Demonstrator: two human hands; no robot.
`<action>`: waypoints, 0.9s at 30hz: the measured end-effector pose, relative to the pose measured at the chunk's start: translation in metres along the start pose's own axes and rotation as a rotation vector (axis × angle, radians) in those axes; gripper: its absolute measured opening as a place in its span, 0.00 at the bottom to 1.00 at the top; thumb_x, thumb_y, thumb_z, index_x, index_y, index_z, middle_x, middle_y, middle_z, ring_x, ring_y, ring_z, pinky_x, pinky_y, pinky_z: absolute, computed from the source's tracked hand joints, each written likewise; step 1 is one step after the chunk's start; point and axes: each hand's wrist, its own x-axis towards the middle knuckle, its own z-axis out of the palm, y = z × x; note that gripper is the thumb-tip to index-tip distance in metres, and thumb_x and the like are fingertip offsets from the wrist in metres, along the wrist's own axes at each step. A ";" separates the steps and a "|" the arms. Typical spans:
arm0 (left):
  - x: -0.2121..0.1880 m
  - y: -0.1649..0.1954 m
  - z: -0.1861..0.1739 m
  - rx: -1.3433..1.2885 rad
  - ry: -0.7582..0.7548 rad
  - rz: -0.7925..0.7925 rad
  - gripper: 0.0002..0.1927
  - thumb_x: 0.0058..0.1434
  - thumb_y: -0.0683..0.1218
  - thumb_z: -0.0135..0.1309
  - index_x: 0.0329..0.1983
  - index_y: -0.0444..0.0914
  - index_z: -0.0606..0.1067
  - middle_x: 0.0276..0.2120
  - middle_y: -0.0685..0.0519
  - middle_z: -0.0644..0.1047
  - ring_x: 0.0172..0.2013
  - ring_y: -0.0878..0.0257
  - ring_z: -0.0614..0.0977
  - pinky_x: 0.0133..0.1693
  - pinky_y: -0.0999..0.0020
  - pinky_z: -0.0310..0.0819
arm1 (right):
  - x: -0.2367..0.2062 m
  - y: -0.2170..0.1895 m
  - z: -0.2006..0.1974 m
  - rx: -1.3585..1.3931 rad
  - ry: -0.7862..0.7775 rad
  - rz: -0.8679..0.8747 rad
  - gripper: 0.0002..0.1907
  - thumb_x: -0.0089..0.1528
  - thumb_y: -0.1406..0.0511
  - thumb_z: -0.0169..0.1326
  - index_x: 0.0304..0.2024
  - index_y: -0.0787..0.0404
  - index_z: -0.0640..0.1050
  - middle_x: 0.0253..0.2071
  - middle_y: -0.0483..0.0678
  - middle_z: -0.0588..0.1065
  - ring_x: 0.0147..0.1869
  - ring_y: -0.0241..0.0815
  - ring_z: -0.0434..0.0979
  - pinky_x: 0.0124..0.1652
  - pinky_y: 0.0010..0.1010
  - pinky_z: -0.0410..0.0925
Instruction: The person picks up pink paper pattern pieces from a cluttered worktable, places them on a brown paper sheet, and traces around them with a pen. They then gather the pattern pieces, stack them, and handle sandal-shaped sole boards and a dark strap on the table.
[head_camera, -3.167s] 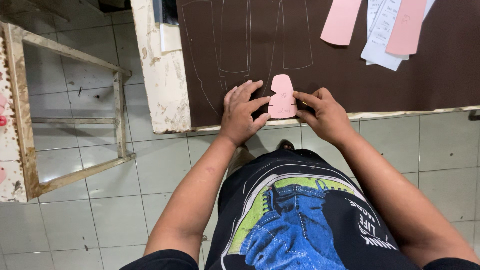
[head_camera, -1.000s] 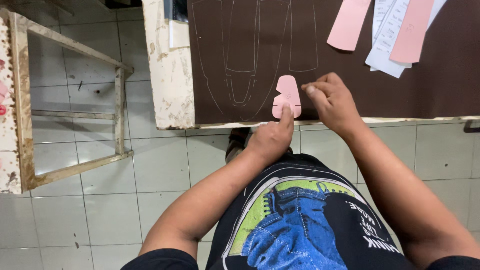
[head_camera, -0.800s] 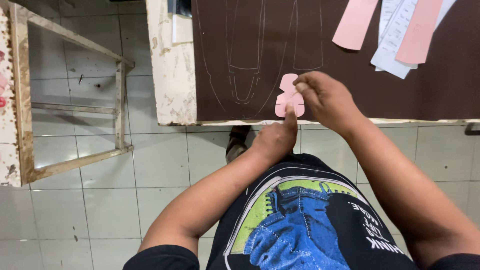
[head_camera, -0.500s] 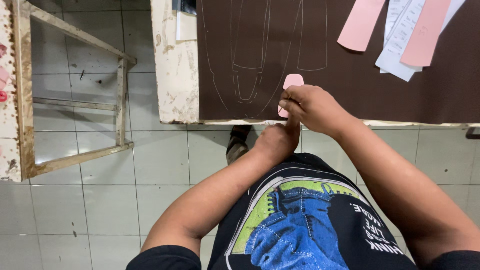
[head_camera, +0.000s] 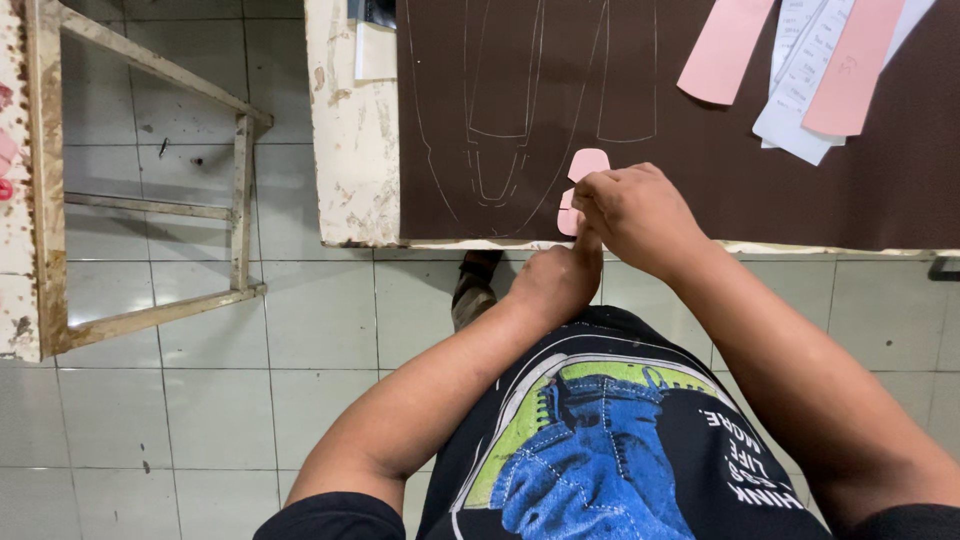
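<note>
Template: small pink template (head_camera: 585, 165), rounded at its far end, lies flat on the dark brown sheet (head_camera: 700, 180) near that sheet's near edge; the hands cover its near half.
Right hand: right hand (head_camera: 640, 215) rests on top of the template, fingers curled down and bunched at its right edge; whether they pinch a marking tool I cannot tell.
Left hand: left hand (head_camera: 555, 280) comes up from the near side, one finger stretched out and pressing the template's near end, the other fingers folded in; it holds nothing.
Sheet: covers most of the worktop (head_camera: 355, 150); pale traced outlines (head_camera: 500, 120) show just left of the template.
Further off: two pink strips (head_camera: 725, 50) and white paper slips (head_camera: 800, 90) lie at the far right, well apart from the hands.
Left side: worn wooden frame (head_camera: 150, 200) stands over the tiled floor (head_camera: 200, 400).
Step in hand: judging by the outlines beside it, the template is being held steady for tracing.
Next move: likely calls for firm pressure from the left finger so the template does not slip while its edge is followed.
</note>
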 end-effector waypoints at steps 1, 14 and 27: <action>-0.001 0.001 -0.003 0.026 -0.030 -0.010 0.29 0.68 0.45 0.42 0.70 0.30 0.52 0.21 0.34 0.77 0.23 0.35 0.82 0.27 0.39 0.77 | -0.001 -0.001 -0.001 0.001 -0.010 0.028 0.07 0.62 0.64 0.57 0.40 0.61 0.78 0.33 0.50 0.80 0.41 0.53 0.80 0.48 0.46 0.68; -0.003 0.006 -0.015 0.001 0.117 0.046 0.24 0.65 0.42 0.44 0.63 0.29 0.59 0.27 0.36 0.78 0.29 0.38 0.81 0.32 0.44 0.77 | 0.011 -0.003 0.002 0.040 -0.021 0.108 0.06 0.66 0.64 0.55 0.40 0.61 0.80 0.32 0.51 0.80 0.38 0.57 0.79 0.41 0.47 0.71; -0.005 0.007 -0.024 0.440 0.446 0.404 0.16 0.60 0.43 0.49 0.47 0.28 0.77 0.51 0.39 0.72 0.56 0.44 0.73 0.62 0.49 0.63 | 0.008 0.002 -0.001 0.051 0.046 0.231 0.07 0.66 0.65 0.55 0.41 0.63 0.79 0.39 0.54 0.80 0.40 0.58 0.80 0.39 0.45 0.72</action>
